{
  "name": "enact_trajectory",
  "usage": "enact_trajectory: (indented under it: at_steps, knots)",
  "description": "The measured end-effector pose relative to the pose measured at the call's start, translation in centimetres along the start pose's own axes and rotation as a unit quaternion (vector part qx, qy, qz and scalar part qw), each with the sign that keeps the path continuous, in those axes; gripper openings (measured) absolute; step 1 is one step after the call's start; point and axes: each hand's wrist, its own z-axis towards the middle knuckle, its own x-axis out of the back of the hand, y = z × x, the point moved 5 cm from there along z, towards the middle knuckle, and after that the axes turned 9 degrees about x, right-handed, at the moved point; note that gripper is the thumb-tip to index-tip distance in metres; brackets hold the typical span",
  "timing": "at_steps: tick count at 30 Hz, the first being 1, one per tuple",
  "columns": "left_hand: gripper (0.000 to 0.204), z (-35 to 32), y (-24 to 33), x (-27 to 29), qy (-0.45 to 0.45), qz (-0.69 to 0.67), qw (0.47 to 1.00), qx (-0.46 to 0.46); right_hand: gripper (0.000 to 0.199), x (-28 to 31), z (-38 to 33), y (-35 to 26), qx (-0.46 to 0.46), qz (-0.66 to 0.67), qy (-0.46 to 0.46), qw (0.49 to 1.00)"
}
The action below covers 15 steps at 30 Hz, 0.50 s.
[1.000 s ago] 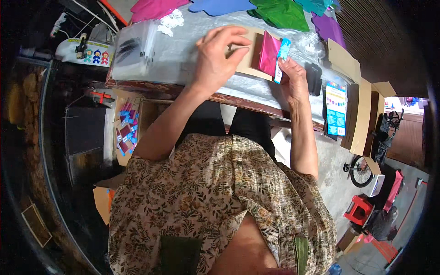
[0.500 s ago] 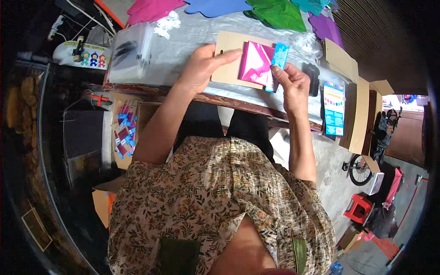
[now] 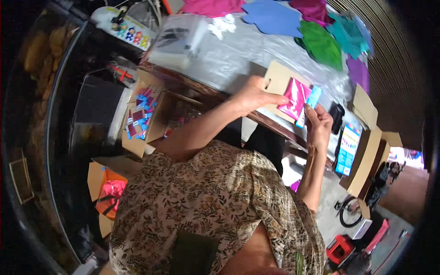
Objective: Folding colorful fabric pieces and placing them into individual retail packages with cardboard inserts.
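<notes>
**Between both thumbs: a pink packet edged by a blue strip**

On my feed I take the glossy pink foil packet (image 3: 297, 95) as my landmark. It lies on a flat tan cardboard sheet with a slot (image 3: 275, 73), its long axis running away from the wearer and leaning right at the far end. Along its right long edge runs a narrow blue-and-white printed strip (image 3: 313, 97).

To the packet's right, the right hand (image 3: 320, 121) is the surer one: I see its thumb pressed on the strip with the fingers curled close beneath, pinching it. To the packet's left, the left hand (image 3: 252, 97) has its thumb laid across the cardboard, the tip right at the packet's left edge. Its fingers go out of sight behind the sheet, so I cannot tell how firmly they are closed.

Right of the packet, just past the right hand, a small black object (image 3: 338, 117) limits my room on the worktop (image 3: 240, 50); farther right stands an open cardboard box (image 3: 366, 137). Beyond the packet lie a flat green sheet piece (image 3: 322, 44) and a pale blue one (image 3: 271, 18), both clear of the fingers. Well left are clear plastic bags (image 3: 176, 41).
</notes>
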Motion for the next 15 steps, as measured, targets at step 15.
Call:
enact_trajectory:
  at_steps: [15]
  knots:
    - [0.031, -3.9, 4.9, 29.5, 0.281, 0.367, 0.877, -0.129, 0.019, 6.2, -0.4, 1.2, 0.034, 0.101, 0.034, 0.994]
